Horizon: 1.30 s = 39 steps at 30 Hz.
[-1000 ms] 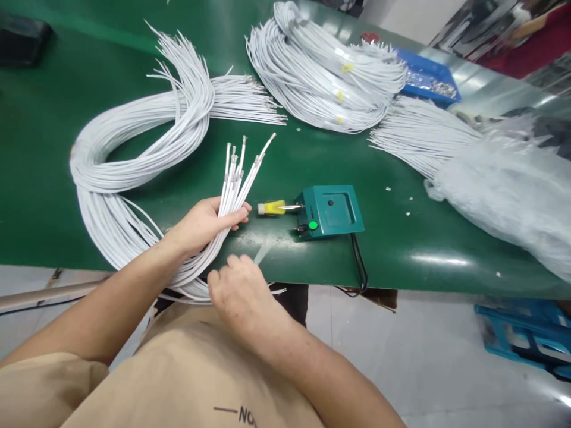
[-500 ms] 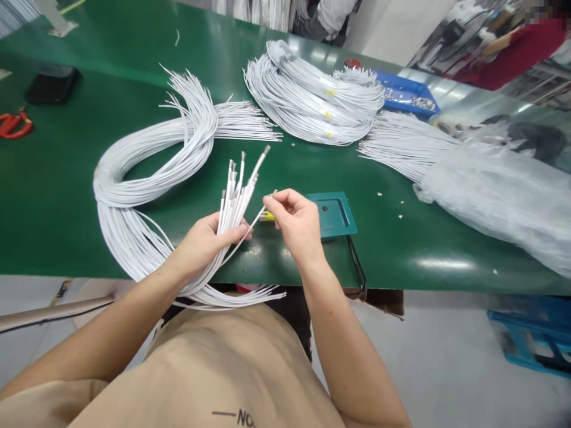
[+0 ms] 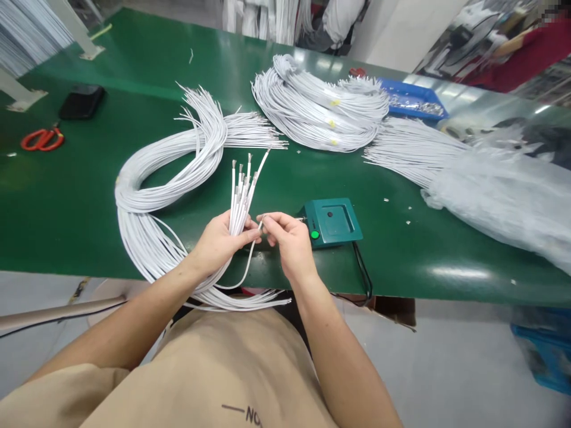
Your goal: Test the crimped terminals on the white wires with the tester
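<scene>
My left hand [image 3: 220,244] is closed around a bunch of thin white wires [image 3: 241,193] whose metal-tipped ends fan upward. My right hand [image 3: 288,238] pinches the end of a single white wire [image 3: 250,261] that loops down toward the table edge. That wire's tip sits right beside the bunch, close to my left thumb. A small teal box with a green button [image 3: 332,223] lies on the green table [image 3: 66,196] just right of my right hand. The wires trail back into a large white coil [image 3: 151,196] to the left.
More white wire bundles [image 3: 321,110] lie at the back, with a blue tray [image 3: 413,101] behind them and a clear plastic bag [image 3: 504,196] at right. Red scissors [image 3: 42,139] and a black object [image 3: 82,101] lie far left. A black cord [image 3: 362,270] hangs off the table edge.
My right hand rose from the table edge with one wire, held it up by the teal box, then brought its end left against the bunch. The view also shifted.
</scene>
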{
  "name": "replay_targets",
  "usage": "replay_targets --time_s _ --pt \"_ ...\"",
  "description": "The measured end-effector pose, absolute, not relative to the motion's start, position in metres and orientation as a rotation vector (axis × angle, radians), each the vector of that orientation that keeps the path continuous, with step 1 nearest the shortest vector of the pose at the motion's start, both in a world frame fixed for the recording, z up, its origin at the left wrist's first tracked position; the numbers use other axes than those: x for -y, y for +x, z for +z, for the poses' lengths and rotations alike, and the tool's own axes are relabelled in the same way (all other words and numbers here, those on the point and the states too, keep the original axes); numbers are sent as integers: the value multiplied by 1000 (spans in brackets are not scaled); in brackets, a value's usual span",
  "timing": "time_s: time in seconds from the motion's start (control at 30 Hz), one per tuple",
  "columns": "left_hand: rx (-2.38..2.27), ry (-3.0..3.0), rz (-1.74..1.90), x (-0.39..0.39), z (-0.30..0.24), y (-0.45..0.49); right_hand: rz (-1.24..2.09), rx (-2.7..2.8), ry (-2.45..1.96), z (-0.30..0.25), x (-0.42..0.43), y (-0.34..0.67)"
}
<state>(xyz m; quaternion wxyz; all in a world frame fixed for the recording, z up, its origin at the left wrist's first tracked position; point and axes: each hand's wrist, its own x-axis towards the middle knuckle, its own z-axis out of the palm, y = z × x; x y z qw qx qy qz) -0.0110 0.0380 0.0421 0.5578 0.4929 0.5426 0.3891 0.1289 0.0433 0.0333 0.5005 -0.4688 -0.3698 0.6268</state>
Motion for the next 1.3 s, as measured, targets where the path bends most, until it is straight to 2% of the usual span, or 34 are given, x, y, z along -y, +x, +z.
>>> replay_targets --time_s 0.13,0.4,0.57,0.73,0.83,1.03,1.2,1.3 --pt "-1260 1152 915 -38 43 -11 1842 538 -935 25 -46 127" --pt "-1177 1135 874 -35 45 -10 1929 714 -948 33 -58 129" --pt "-1281 1196 891 -35 37 -16 2052 485 -830 27 -54 130" --pt "-1343 1231 915 -36 35 -16 1997 455 -847 23 -46 131" --pt "-1283 1187 931 -36 36 -14 1771 656 -985 25 -42 129" --pt "-1216 1044 930 -38 36 -14 1040 1356 -1302 22 -39 128" --pt "-1099 868 810 -46 33 -15 216 2154 -1275 16 -45 139" --pt "-1092 856 797 -51 28 -13 33 2384 -1238 20 -55 154"
